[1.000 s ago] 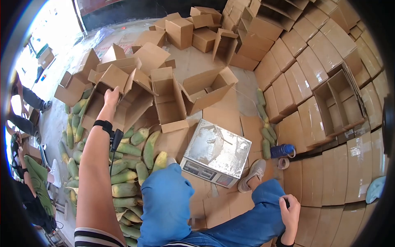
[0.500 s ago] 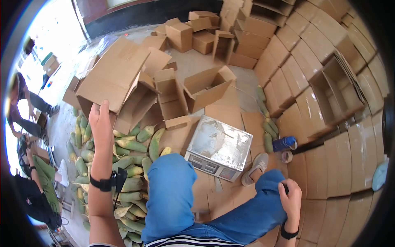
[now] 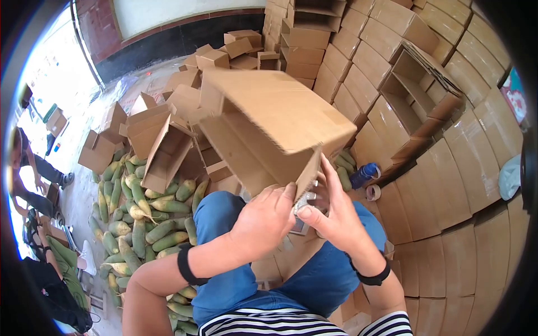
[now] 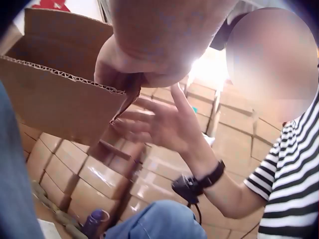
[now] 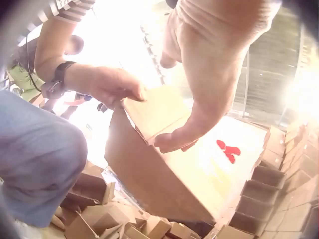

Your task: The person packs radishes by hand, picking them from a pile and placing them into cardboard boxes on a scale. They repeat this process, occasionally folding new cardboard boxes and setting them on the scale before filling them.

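An empty cardboard box (image 3: 280,106) hangs tilted in front of me, above my knees, with its open side turned toward me. My left hand (image 3: 263,221) pinches the near flap between thumb and fingers. Beside it, my right hand (image 3: 336,215) is at the same flap, its fingers extended along the outside and its thumb apart. In the right wrist view, the right fingertips (image 5: 167,142) lie right at the cardboard's edge. Box and hands hide most of the metal scale on the floor.
Large green-and-pale radishes (image 3: 138,238) lie heaped left of my legs. More empty boxes (image 3: 168,151) stand beyond them. Stacked cartons (image 3: 426,190) line the right side, with a blue bottle (image 3: 363,175) and a tape roll (image 3: 373,192) at their foot. Other people are at far left.
My left hand has lifted the box from the pile at left and brought it rightward in front of me. My right hand has risen from my knee to the box's flap.
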The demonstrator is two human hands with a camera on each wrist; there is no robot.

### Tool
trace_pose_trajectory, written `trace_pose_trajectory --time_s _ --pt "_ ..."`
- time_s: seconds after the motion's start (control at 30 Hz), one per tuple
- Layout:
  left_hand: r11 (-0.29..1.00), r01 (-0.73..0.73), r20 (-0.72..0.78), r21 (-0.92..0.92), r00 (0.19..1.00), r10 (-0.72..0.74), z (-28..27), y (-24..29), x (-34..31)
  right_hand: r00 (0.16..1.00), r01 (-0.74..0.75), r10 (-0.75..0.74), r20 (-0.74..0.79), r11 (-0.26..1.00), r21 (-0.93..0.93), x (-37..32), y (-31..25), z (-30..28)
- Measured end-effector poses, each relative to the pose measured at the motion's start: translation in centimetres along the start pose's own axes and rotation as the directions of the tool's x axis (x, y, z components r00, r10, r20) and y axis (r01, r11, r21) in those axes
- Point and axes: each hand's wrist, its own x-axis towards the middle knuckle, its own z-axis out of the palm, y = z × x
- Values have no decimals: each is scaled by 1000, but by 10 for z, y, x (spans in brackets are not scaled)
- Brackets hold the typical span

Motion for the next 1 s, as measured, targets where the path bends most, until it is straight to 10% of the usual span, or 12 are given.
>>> trace_pose_trajectory --time_s 0.07,0.17,0.23,0.37,0.4,0.57,0.67,0.8,1.0 --pt "983 115 -16 -141 993 -119 14 8 2 993 -10 20 -115 996 88 -12 15 11" --pt "990 -88 178 115 982 66 40 17 -8 968 -64 144 -203 933 355 -18 55 24" --pt "971 -145 192 190 975 108 54 19 -12 810 -258 519 -274 735 628 -18 68 27" --pt "962 -189 250 199 958 137 46 12 -6 720 -276 664 -200 539 796 -12 97 25" --pt "975 -197 201 107 964 173 36 9 -3 804 -170 557 -207 550 818 -5 105 18" --pt "969 230 187 -91 960 -210 -23 -55 -30 715 -76 605 -350 565 822 48 147 -33" --pt "751 654 265 -93 743 -614 -24 -122 -81 697 -15 601 -391 557 830 100 178 -76" --pt "530 847 172 54 515 -840 -1 -207 -157 718 -28 611 -332 502 864 165 215 -124" --pt "472 782 -113 408 556 -823 39 -300 -210 810 -396 586 -20 571 719 146 175 -79"
